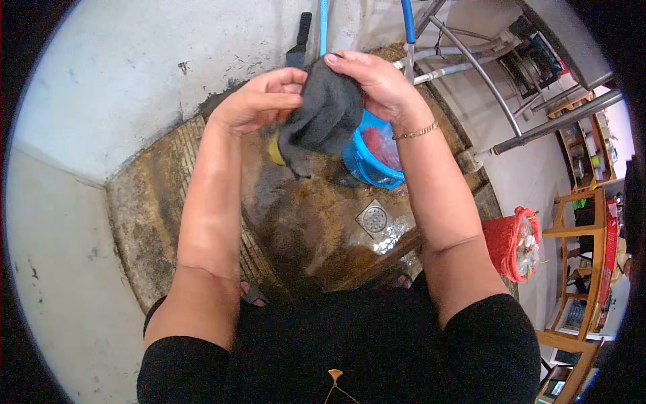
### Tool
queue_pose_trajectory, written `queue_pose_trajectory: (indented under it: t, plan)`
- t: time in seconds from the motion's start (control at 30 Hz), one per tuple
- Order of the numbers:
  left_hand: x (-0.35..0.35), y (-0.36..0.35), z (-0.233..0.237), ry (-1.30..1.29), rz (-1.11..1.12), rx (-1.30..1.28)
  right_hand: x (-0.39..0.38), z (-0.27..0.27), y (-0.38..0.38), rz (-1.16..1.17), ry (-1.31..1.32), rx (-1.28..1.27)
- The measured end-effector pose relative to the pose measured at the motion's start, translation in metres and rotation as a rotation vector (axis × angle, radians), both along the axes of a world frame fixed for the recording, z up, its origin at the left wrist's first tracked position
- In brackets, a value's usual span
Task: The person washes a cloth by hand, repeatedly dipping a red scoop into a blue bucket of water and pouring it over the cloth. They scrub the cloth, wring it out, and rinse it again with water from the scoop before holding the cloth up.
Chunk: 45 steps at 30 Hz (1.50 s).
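A dark grey cloth (pixel 330 111) hangs bunched and creased in front of me, between my two hands. My right hand (pixel 380 84) grips its upper right part, with the thumb on top near the upper edge. My left hand (pixel 262 101) is at the left edge of the cloth, fingers curled and fingertips against it. The cloth's lower end dangles above the wet floor. Behind and below it stands a blue bucket (pixel 367 168) with something red and wet inside, partly covered by my right hand and forearm. A yellow item (pixel 276 149) peeks out behind the cloth.
A square floor drain (pixel 373 219) lies in the wet brown floor (pixel 296 222). To the right stands a red bin (pixel 505 246) with a bag of rubbish. Beyond are metal pipes (pixel 478 67) and wooden shelves (pixel 585 269). A black-handled tool (pixel 303 34) leans on the wall.
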<state>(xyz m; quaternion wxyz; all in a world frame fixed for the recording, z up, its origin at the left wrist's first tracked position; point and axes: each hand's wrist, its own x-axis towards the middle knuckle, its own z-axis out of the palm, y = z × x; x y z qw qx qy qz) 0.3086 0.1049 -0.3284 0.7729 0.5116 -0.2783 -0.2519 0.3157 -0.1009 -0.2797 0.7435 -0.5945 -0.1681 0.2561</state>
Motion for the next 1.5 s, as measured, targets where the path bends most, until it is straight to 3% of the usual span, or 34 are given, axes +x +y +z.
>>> queue_pose_trajectory:
  t: [0.03, 0.13, 0.27, 0.33, 0.43, 0.5, 0.57, 0.63, 0.7, 0.77, 0.83, 0.9, 0.93, 0.97, 1.03, 1.13, 1.17, 1.23, 1.3, 1.33, 1.4, 1.43, 1.5]
  plan:
    - [0.001, -0.002, 0.002, 0.000, 0.001, -0.001, 0.004, 0.002, 0.002, 0.013, -0.016, -0.031]
    - [0.004, -0.003, 0.011, -0.033, 0.300, 0.256, 0.009, 0.011, 0.002, -0.049, -0.061, -0.111]
    - [-0.002, 0.000, 0.013, -0.132, 0.342, 0.274, 0.001, 0.029, -0.010, -0.061, -0.123, -0.119]
    - [0.001, 0.007, 0.008, -0.220, 0.262, 0.400, -0.002, 0.034, -0.020, -0.084, -0.150, -0.091]
    - [0.008, 0.024, 0.000, -0.243, 0.263, 0.490, -0.005, 0.047, -0.037, -0.175, -0.147, -0.009]
    - [0.014, 0.044, -0.001, -0.162, 0.256, 0.606, 0.002, 0.050, -0.056, -0.183, -0.083, 0.174]
    - [0.014, 0.062, 0.003, -0.136, 0.379, 0.654, 0.003, 0.053, -0.068, -0.245, -0.077, 0.188]
    - [0.012, 0.075, 0.004, -0.132, 0.424, 0.503, 0.001, 0.053, -0.079, -0.298, -0.080, 0.218]
    - [0.011, 0.086, 0.008, -0.037, 0.424, 0.191, -0.001, 0.053, -0.087, -0.238, -0.076, 0.228]
    - [0.012, 0.090, 0.013, -0.032, 0.387, 0.113, -0.002, 0.051, -0.093, -0.245, -0.109, 0.172]
    - [0.014, 0.084, 0.013, -0.002, 0.358, -0.200, -0.005, 0.054, -0.099, -0.201, -0.108, 0.138]
    - [0.005, 0.063, 0.030, 0.080, 0.407, -0.351, -0.007, 0.054, -0.091, -0.160, -0.106, 0.101]
    - [0.001, 0.050, 0.035, 0.165, 0.455, -0.505, -0.005, 0.047, -0.076, -0.221, -0.142, 0.102]
    - [0.002, 0.038, 0.024, 0.172, 0.450, -0.502, -0.004, 0.039, -0.058, -0.284, -0.175, 0.103]
    - [0.008, 0.011, -0.009, 0.227, 0.351, -0.267, 0.006, 0.001, -0.021, -0.310, -0.451, -0.444]
    - [0.003, -0.032, -0.027, -0.112, 0.483, 0.267, 0.003, -0.031, 0.006, -0.139, -0.478, -0.486]
    - [0.007, -0.030, -0.034, -0.104, 0.482, 0.267, 0.011, -0.036, 0.002, -0.165, -0.401, -0.531]
    - [0.015, -0.020, -0.042, 0.276, 0.448, 0.273, 0.036, -0.060, -0.023, -0.236, -0.388, -0.539]
    - [0.012, -0.013, -0.037, 0.319, 0.544, 0.277, 0.035, -0.061, -0.064, -0.329, -0.206, -0.739]
    - [0.014, -0.008, -0.038, 0.364, 0.583, 0.284, 0.058, -0.094, -0.101, -0.130, -0.547, -1.023]
    - [0.015, -0.002, -0.036, 0.395, 0.546, 0.311, 0.056, -0.108, -0.130, -0.027, -0.495, -1.478]
    - [0.014, -0.004, -0.036, 0.393, 0.542, 0.309, 0.054, -0.120, -0.139, -0.031, -0.494, -1.482]
    - [0.012, -0.012, -0.036, 0.342, 0.565, 0.338, 0.056, -0.157, -0.156, -0.162, -0.334, -1.719]
